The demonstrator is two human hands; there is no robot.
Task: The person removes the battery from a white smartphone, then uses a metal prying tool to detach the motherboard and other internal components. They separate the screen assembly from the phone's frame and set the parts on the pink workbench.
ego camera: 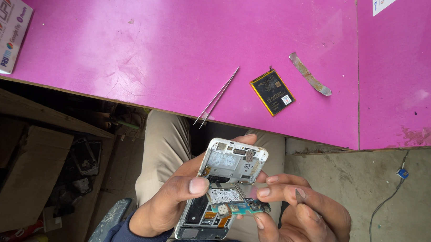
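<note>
Hands meet low in the middle of the frame, below the near edge of the pink table [132, 46]. Left hand [167, 203] is wrapped tight around an opened white phone [223, 183], thumb pressed on its inside. Right hand [296, 212] pinches a small green circuit board [238, 207] that sits tilted up over the phone's lower half. Tweezers [217, 96] lie at the table's near edge — tips poking just past it. A flat black battery [272, 92] and a bent metal strip [309, 74] lie further right, with lots of bare pink all around.
</note>
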